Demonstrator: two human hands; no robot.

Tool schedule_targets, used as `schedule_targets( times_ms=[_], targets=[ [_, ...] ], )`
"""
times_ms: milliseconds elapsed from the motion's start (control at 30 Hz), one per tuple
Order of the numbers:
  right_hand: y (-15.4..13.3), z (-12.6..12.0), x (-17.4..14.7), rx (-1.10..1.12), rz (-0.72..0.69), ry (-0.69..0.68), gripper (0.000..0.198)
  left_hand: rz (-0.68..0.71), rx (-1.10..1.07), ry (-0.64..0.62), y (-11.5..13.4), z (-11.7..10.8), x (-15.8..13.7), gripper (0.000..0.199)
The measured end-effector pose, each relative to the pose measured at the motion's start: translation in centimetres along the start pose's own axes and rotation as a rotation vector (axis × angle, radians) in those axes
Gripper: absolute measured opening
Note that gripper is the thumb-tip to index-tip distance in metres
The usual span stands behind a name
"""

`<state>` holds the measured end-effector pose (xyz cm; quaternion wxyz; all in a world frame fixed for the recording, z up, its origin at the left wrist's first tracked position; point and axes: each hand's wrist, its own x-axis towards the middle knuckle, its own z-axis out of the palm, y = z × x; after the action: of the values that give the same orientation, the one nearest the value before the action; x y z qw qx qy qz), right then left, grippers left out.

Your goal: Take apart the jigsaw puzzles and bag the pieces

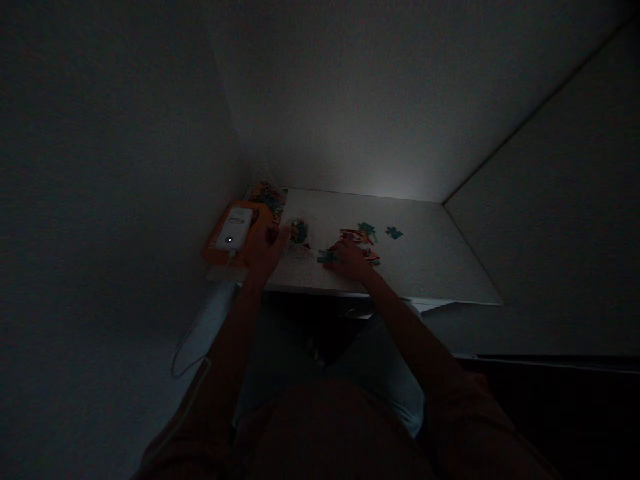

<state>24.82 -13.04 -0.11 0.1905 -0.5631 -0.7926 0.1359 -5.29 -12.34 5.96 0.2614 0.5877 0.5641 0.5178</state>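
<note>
The scene is very dark. My left hand (266, 250) has its fingers curled in at the left of the white table; what they grip, if anything, is too dim to make out. Right beside its fingertips lies what looks like a clear plastic bag with puzzle pieces (300, 231) inside. My right hand (349, 260) is bent over the table, its fingertips closed on a green puzzle piece (327, 256). Partly under and behind that hand are joined orange-red puzzle pieces (356, 235). Another green piece (367, 228) adjoins them, and a loose green piece (394, 233) lies farther right.
On the left, a white phone (236, 228) with a cable plugged in rests on an orange box (213, 252). Behind it is a colourful printed picture (267, 195). Walls border the white table (430, 257) at the back and sides. My legs are below its front edge.
</note>
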Motion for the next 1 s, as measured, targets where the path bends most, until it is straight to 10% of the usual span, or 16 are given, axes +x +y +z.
schedule_targets(
  times_ms=[267,600,800,1000],
  targets=[
    [0.3,0.2,0.6,0.048,0.146,-0.058,0.049,0.116,0.031,-0.063,-2.7,1.3,-3.3,0.050],
    [1.2,-0.4,-0.7,0.263,0.161,0.005,0.047,0.464,0.308,-0.237,-7.8,1.6,-5.5,0.135],
    [3.4,-4.8,-4.6,0.433,0.277,0.088,0.050,0.397,0.324,-0.232,-7.6,1.5,-5.5,0.123],
    [-0.6,-3.8,-2.5,0.506,0.092,-0.199,0.042,0.413,0.251,-0.230,-8.5,1.4,-5.1,0.112]
  ],
)
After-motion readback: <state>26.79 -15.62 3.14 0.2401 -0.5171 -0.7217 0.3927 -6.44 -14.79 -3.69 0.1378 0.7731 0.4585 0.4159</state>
